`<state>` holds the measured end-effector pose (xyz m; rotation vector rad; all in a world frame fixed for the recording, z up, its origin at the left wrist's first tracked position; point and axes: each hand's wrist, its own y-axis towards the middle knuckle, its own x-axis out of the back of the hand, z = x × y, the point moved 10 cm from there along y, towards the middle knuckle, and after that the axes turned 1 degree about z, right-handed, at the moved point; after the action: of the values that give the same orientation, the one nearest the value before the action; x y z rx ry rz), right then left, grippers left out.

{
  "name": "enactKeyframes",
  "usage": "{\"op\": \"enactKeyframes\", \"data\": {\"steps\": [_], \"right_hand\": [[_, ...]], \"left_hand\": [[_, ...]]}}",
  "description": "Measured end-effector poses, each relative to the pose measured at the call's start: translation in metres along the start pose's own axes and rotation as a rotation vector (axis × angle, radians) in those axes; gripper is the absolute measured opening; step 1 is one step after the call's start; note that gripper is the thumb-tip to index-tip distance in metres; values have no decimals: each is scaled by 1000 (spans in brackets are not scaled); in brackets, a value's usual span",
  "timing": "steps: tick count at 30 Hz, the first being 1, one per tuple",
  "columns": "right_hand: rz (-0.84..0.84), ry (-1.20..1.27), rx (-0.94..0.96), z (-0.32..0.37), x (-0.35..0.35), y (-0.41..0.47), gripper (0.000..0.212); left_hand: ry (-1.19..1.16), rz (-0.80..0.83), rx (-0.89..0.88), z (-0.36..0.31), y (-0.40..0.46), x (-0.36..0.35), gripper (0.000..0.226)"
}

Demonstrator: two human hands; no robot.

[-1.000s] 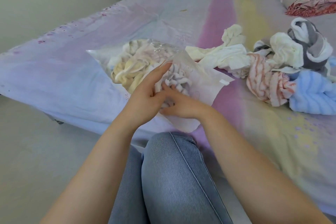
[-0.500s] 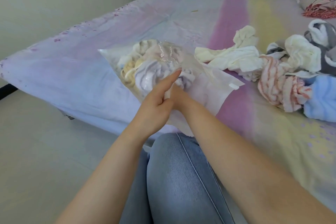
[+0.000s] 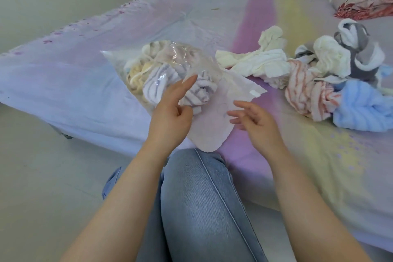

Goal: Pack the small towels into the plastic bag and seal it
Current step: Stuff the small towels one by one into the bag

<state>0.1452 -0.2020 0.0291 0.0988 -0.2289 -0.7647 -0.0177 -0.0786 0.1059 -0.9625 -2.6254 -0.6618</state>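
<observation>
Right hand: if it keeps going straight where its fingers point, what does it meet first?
Probably the clear plastic bag's flat open end, just ahead of the right hand; then the grey-striped white towel inside. Depth is unclear.

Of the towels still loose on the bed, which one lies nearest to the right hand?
The pink-striped towel, at the near left of the pile. The blue towel and the cream towel lie farther from the right hand.

I held both hands apart in front of my raised knee (image 3: 204, 193). My left hand (image 3: 170, 117) was loosely spread, index finger pointing forward; my right hand (image 3: 253, 119) hung empty, fingers curled toward the left.
</observation>
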Motion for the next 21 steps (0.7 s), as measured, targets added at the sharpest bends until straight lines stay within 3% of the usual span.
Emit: {"op": "enactKeyframes", "data": {"steps": [3, 5, 8, 10, 12, 16, 21], "right_hand": [[-553, -286, 33, 4, 85, -11, 36], [-688, -596, -42, 4, 118, -6, 34], [-617, -809, -314, -33, 150, 14, 30], [-523, -873, -377, -55, 155, 20, 39], [-514, -872, -334, -57, 150, 17, 46], [-469, -797, -230, -29, 125, 1, 34], [-380, -893, -171, -11, 110, -28, 29]], "left_hand": [[30, -1, -5, -2, -1, -7, 74], [44, 9, -20, -2, -1, -11, 73], [47, 21, -2, 3, -1, -11, 72], [47, 26, 19, 6, 0, -9, 69], [50, 19, 47, 8, -2, -6, 67], [36, 0, 77, 10, -4, -4, 65], [33, 11, 76, 13, -2, -9, 67]]}}
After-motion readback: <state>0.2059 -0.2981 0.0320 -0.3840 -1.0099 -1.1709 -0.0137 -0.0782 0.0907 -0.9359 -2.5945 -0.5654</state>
